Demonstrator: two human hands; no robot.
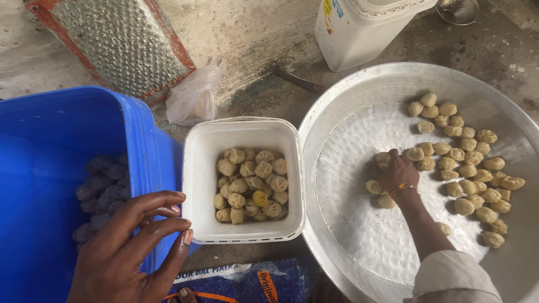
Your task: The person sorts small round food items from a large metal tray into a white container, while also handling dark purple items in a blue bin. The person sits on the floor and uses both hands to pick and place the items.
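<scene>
Left hand (132,249), fingers spread and empty, rests by white tub (242,230) of dumplings (250,184). Right hand (397,174) cupped over loose dumplings on metal tray (359,235), gathering a few.

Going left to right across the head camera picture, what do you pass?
Blue tub → left hand → white square tub of dumplings → right hand → loose dumplings on the round metal tray.

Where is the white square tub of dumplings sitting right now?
In the head view, the white square tub sits at centre, between the blue bin on its left and the big metal tray on its right, the left hand beside its lower-left corner.
</scene>
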